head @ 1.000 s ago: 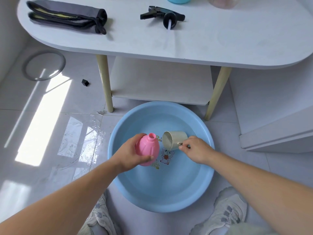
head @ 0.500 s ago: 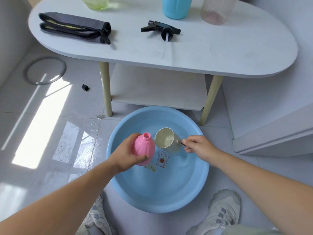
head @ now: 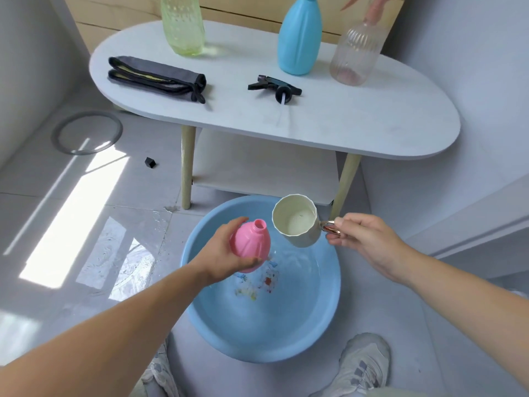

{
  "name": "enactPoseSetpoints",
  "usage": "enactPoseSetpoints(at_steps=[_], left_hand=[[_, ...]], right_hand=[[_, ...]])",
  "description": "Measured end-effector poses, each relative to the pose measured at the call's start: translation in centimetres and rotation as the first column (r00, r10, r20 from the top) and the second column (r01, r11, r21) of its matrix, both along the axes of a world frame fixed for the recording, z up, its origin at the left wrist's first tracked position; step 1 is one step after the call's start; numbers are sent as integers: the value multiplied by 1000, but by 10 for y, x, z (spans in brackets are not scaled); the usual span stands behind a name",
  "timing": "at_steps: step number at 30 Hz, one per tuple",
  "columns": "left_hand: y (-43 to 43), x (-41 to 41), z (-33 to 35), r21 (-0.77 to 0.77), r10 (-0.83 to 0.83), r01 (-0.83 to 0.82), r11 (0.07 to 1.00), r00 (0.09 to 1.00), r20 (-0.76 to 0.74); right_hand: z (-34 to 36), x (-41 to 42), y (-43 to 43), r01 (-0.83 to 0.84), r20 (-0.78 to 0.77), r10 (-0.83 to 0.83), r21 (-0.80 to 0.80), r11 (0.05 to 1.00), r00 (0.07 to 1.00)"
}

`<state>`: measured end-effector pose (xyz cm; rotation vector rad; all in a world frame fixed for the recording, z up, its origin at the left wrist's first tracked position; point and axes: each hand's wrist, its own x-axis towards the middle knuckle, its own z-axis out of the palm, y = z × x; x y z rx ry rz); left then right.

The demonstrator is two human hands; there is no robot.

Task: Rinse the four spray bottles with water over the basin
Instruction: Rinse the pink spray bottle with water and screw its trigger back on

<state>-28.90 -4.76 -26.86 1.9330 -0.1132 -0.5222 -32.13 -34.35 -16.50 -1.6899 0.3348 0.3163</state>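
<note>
**Pink bottle [head: 252,243] over the basin [head: 272,333]**

Nearest you, the basin sits on the floor [head: 86,253] with shallow water [head: 294,270]. Above it your left hand [head: 226,259] wraps the belly of the pink bottle, neck open and tilted up. It looks light, stiff and likely slick when wet, so grip the ribbed belly. Your right hand [head: 363,242] pinches the cup [head: 296,224] handle. Three bottles [head: 299,38] wait on the table [head: 343,118] beyond.

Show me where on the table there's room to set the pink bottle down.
The table is bare at its right end, in front of the clear bottle and right of the spray head. A smaller patch lies between the cloth and the spray head. The back is crowded by the green bottle and blue bottle.
</note>
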Motion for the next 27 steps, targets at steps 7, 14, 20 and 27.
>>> enactPoseSetpoints(at_steps=[7,14,20,27], left_hand=[[-19,-1,23,-84,-38,44,995,997,68],[-18,-2,28,-71,-41,48,996,994,100],[-17,-3,27,-100,-21,30,995,995,93],[-15,-1,21,-90,-17,27,996,994,106]], right_hand=[[40,-5,1,-37,122,41,-37,999,992],[35,-3,2,-19,170,38,-108,994,985],[28,0,1,-27,177,68,-225,974,982],[27,4,4,-26,190,75,-244,969,979]])
